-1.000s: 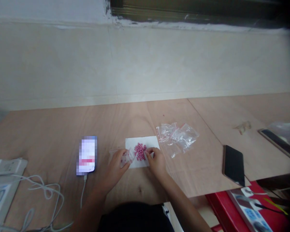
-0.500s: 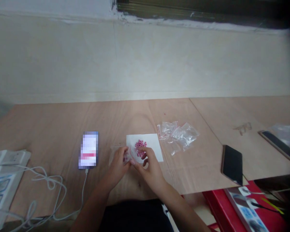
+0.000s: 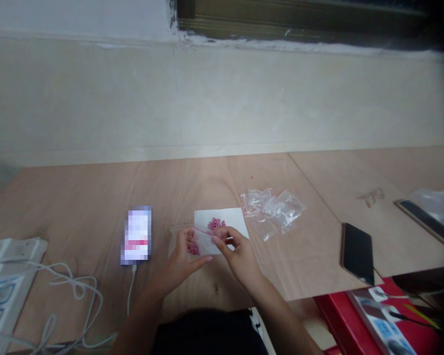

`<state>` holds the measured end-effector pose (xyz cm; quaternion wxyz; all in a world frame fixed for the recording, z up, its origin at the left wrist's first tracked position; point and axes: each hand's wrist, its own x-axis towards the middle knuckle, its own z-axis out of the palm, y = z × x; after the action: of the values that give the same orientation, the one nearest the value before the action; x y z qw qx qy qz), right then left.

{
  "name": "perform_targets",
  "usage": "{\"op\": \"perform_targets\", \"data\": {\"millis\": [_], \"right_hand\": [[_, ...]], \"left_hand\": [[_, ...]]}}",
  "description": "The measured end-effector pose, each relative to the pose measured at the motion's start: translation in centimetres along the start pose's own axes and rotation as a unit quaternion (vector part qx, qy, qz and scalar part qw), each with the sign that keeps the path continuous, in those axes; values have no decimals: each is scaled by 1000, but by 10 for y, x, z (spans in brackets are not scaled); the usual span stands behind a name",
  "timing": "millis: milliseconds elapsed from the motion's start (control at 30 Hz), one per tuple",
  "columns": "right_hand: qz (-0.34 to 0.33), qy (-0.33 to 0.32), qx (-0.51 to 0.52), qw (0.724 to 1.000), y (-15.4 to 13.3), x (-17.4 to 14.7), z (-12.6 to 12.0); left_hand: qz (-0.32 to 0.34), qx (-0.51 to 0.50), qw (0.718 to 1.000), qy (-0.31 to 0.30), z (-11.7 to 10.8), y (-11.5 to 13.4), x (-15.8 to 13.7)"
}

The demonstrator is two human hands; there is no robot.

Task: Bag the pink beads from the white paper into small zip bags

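A small clear zip bag (image 3: 204, 242) with a pinkish-red line along its top edge is stretched between my hands, with several pink beads (image 3: 193, 250) low in its left part. My left hand (image 3: 183, 259) has its fingers curled at the bag's left side, thumb stretched out apart to the right. At the red-lined edge, the thumb and forefinger of my right hand (image 3: 237, 246) pinch the bag's right corner. Just beyond lies a heap of pink beads (image 3: 216, 223) on a white sheet of paper (image 3: 235, 215). The bag and my right hand partly cover both.
Several clear zip bags (image 3: 274, 209) lie right of the paper. Left stands a lit phone (image 3: 136, 234) on a white cable (image 3: 91, 296), near a power strip (image 3: 3, 281). Dark phones (image 3: 357, 254) lie at right; a red surface (image 3: 336, 315) sits below the table edge.
My right hand has moved from beside the beads to pinch the bag's edge. My left thumb has spread away from its fingers, and the bag now lies more openly between both hands.
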<state>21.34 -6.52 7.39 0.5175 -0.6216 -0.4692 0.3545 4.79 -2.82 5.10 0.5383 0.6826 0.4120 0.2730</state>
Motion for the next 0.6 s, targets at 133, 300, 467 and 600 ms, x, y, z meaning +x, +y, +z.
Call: {"op": "perform_targets", "data": {"millis": [133,300,467,600], "right_hand": [[20,42,-40,998,21,5,-7],[27,98,-197,975,73,21,-11],[8,72,-251,965,93,28,-5],[0,65,-240,969,87,30,-3]], "left_hand": [[-4,10,1000,27,1,-3,-3],[-15,46,997,66,-3,-8,-2],[-19,50,997,51,-8,-4,3],[-12,65,997,33,-10,0,9]]}}
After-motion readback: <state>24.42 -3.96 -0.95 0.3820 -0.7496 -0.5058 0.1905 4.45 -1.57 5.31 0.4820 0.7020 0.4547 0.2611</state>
